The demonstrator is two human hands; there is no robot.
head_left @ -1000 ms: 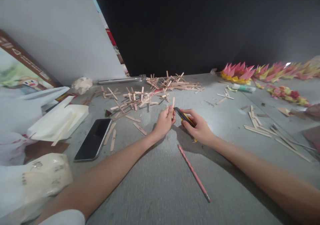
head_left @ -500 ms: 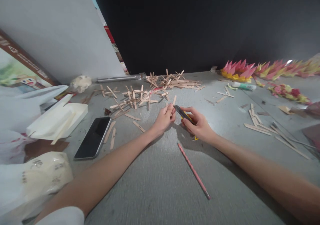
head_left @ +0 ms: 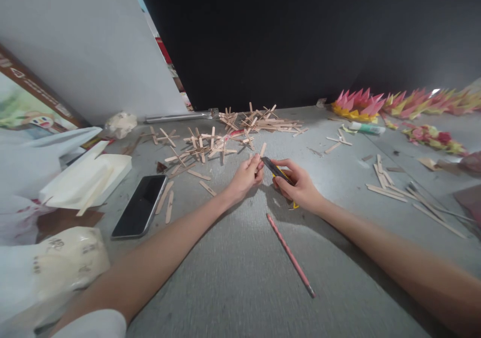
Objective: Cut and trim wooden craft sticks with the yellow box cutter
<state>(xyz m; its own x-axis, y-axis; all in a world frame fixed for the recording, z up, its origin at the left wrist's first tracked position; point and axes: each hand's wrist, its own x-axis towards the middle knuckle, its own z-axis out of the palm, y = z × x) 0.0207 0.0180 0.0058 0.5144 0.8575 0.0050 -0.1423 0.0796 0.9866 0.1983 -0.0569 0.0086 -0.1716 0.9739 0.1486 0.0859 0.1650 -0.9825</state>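
My left hand (head_left: 246, 177) is closed in a pinch around a wooden craft stick (head_left: 263, 150), whose upper end points up and away from me. In my right hand (head_left: 299, 185) lies a black and yellow utility knife (head_left: 277, 171), fingers wrapped round its body. The knife's front end meets the stick close to my left fingertips; the blade itself is too small to make out. Below my hands a pink pencil (head_left: 290, 256) rests slantwise on the grey table (head_left: 210, 288). Several craft sticks joined into crossed shapes (head_left: 203, 145) stand beyond my left hand.
A phone (head_left: 140, 206) and a white foam tray (head_left: 108, 178) with a stick lie left, beside plastic bags (head_left: 71, 258). Rightward are loose sticks (head_left: 387, 193), a glue stick (head_left: 366, 129) and pink-yellow paper flowers (head_left: 358, 106). A black panel (head_left: 300, 42) closes off the back.
Almost nothing differs. Both hands keep their grip on the stick and the knife, with only a very slight shift in position.
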